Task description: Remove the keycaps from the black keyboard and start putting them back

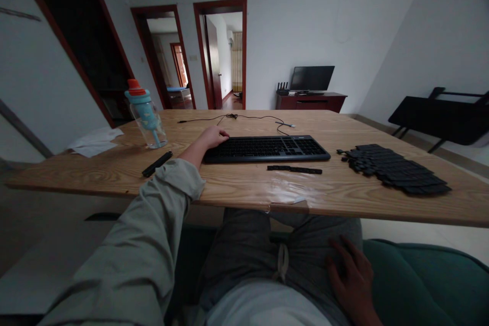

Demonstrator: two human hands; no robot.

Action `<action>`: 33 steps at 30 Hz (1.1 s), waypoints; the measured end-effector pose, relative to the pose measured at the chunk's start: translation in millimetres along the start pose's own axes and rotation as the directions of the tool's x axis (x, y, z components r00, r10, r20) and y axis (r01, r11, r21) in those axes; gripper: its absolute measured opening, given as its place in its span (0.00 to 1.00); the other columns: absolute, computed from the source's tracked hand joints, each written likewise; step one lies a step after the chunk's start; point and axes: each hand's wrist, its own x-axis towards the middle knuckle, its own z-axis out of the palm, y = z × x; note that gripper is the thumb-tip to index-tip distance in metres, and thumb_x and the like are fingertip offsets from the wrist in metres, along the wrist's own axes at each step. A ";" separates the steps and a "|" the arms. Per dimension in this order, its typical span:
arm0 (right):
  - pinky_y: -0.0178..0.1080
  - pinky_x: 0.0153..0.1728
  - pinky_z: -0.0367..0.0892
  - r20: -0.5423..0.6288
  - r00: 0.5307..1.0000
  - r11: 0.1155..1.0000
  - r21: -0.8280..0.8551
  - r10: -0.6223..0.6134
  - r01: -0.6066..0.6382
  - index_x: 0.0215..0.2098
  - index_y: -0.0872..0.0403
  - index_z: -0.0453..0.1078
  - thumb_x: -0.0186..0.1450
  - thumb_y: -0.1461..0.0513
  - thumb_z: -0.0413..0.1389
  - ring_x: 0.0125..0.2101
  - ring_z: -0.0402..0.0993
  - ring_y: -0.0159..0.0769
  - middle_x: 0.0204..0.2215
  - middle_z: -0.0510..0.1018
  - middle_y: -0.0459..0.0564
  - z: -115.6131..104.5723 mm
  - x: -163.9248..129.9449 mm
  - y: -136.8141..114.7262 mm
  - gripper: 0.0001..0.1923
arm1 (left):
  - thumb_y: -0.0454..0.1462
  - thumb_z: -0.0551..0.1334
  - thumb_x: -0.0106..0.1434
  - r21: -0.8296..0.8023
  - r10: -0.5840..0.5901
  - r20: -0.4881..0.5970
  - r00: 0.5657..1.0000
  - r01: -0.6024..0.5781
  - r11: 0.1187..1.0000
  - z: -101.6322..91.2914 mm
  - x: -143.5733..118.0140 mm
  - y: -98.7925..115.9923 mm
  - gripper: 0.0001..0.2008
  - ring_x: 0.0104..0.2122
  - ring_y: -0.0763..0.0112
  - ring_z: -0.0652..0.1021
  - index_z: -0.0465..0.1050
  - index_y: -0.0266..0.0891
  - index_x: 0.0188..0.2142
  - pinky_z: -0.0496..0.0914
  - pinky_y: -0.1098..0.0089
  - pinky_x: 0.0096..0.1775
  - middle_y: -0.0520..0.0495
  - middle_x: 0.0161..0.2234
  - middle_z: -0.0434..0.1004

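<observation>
left hand [214,137], fingers loosely curled and gripping nothing, rests on the left end of the keyboard [266,148], whose long axis runs left-right across the counter [114,173]; right hand [353,277] lies spread on the lap, well apart.

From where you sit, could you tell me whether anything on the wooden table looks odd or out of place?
Yes. A heap of loose black keycaps lies right of the black keyboard, and a long black bar lies detached before it. The left hand rests on the keyboard's left end.
</observation>
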 end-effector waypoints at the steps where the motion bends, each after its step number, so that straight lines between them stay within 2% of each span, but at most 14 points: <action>1: 0.57 0.51 0.65 0.003 1.000 1.000 -0.001 0.001 -0.001 0.53 0.52 0.69 0.67 0.54 0.52 0.52 0.69 0.53 0.57 0.70 0.59 0.1 -0.3 0.4 0.18 | 0.37 0.63 0.62 -0.020 0.007 0.002 1.000 -0.006 1.000 0.6 -0.1 -1.8 0.14 0.37 0.63 0.81 0.84 0.36 0.44 0.72 0.68 0.42 0.41 0.39 0.85; 4: 0.57 0.51 0.64 0.016 1.000 1.000 -0.005 0.017 -0.017 0.53 0.52 0.69 0.68 0.54 0.51 0.53 0.69 0.54 0.57 0.70 0.59 0.1 -1.6 0.4 0.19 | 0.36 0.63 0.62 -0.031 0.019 0.007 1.000 -0.019 0.999 1.5 -0.3 -3.9 0.14 0.36 0.64 0.81 0.84 0.36 0.44 0.72 0.69 0.40 0.41 0.39 0.85; 9: 0.58 0.52 0.64 0.019 1.000 1.000 -0.012 0.023 -0.023 0.53 0.52 0.69 0.68 0.54 0.51 0.53 0.69 0.54 0.57 0.70 0.59 -0.4 -2.4 -1.5 0.18 | 0.35 0.63 0.61 0.050 0.033 0.011 0.999 -0.033 0.998 0.4 -1.4 1.1 0.13 0.35 0.64 0.81 0.84 0.36 0.44 0.72 0.68 0.41 0.41 0.38 0.85; 17: 0.57 0.51 0.65 -0.005 1.000 1.000 -0.012 -0.005 0.005 0.53 0.52 0.69 0.68 0.55 0.52 0.53 0.70 0.53 0.57 0.70 0.59 -0.3 -0.3 -1.4 0.18 | 0.36 0.63 0.61 0.167 0.078 0.008 0.997 -0.078 0.983 -3.1 -4.3 9.9 0.13 0.40 0.61 0.81 0.84 0.36 0.43 0.71 0.67 0.46 0.39 0.40 0.85; 33: 0.57 0.52 0.64 0.031 0.998 0.999 0.015 0.050 -0.051 0.53 0.51 0.69 0.67 0.54 0.52 0.53 0.69 0.54 0.58 0.69 0.58 -0.3 -2.0 -0.9 0.19 | 0.34 0.63 0.62 0.098 0.044 0.017 0.999 -0.046 0.994 -3.1 -3.3 3.6 0.13 0.39 0.62 0.81 0.84 0.36 0.43 0.71 0.68 0.43 0.40 0.40 0.85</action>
